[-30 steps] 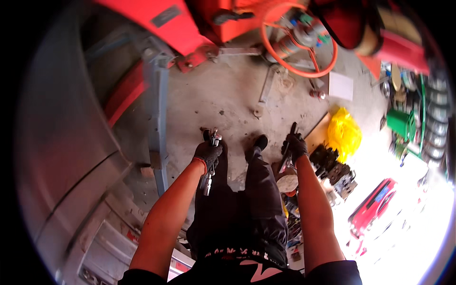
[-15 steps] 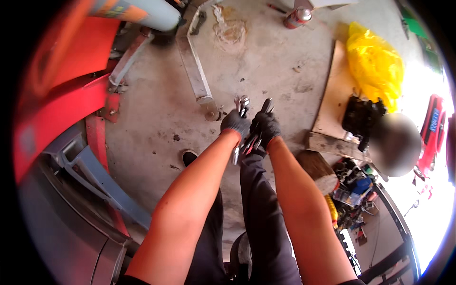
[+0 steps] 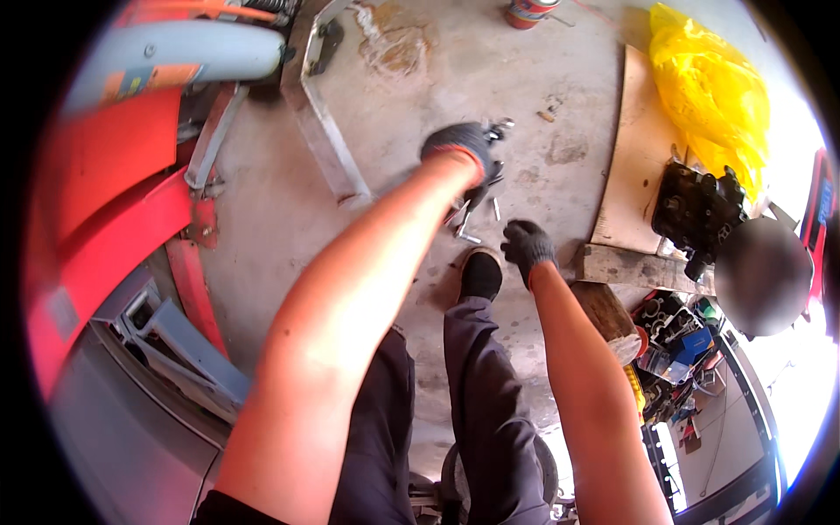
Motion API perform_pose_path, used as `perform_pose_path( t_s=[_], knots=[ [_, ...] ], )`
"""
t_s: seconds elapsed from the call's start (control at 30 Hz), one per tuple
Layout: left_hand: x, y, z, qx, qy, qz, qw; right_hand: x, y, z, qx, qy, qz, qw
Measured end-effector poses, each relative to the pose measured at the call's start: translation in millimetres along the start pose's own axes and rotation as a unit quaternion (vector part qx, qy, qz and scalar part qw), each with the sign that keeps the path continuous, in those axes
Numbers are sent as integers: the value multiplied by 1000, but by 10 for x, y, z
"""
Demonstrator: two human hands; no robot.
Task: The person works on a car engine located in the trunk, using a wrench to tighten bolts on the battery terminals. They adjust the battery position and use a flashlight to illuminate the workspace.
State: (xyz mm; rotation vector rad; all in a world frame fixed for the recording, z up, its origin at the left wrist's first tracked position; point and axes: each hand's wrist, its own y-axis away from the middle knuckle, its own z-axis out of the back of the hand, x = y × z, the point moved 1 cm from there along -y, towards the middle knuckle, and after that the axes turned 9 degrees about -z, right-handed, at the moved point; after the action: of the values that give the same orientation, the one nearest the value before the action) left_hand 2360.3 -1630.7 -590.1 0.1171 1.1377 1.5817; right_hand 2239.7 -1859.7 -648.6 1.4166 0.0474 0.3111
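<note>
My left hand (image 3: 457,144), in a dark glove with an orange cuff, is closed around several hand tools above the concrete floor. Shiny wrench heads (image 3: 500,130) stick out past its fingers. Below the palm hang dark-handled tools and a chrome bar (image 3: 468,236); the glove hides the rest. A short silvery metal piece (image 3: 496,208) shows between the hands; whether it lies on the floor I cannot tell. My right hand (image 3: 528,245), gloved alike, is apart from the left near my shoe (image 3: 480,275). Its fingers are curled, and the inside of the grip is hidden.
A metal lift arm (image 3: 328,149) lies ahead left, beside red panels and a grey car door (image 3: 131,420). To the right are cardboard (image 3: 634,166), a yellow plastic bag (image 3: 709,79), a black machine part (image 3: 696,206) and a wooden block (image 3: 605,322). A can (image 3: 529,12) stands far ahead.
My hands, close together before, have separated. The left went forward and right with the tools; the right drew back to the right, and the pliers-like tools it held no longer show in it.
</note>
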Motion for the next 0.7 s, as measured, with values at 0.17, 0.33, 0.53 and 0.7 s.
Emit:
perform_pose_path(
  t_s=[0.17,0.33,0.53,0.7],
  knots=[
    [840,-699,384,34,-132,-27,990,-212,334,508,22,-9,-9,1000],
    [795,-716,213,23,-222,-128,966,-540,504,846,6,-58,-23,998],
    [529,-125,43,-236,-232,-247,911,-853,1127,862,49,-125,-24,991],
    [912,2256,-47,-139,-86,-131,978,-1169,2199,1025,14,-19,-51,998]
  ],
)
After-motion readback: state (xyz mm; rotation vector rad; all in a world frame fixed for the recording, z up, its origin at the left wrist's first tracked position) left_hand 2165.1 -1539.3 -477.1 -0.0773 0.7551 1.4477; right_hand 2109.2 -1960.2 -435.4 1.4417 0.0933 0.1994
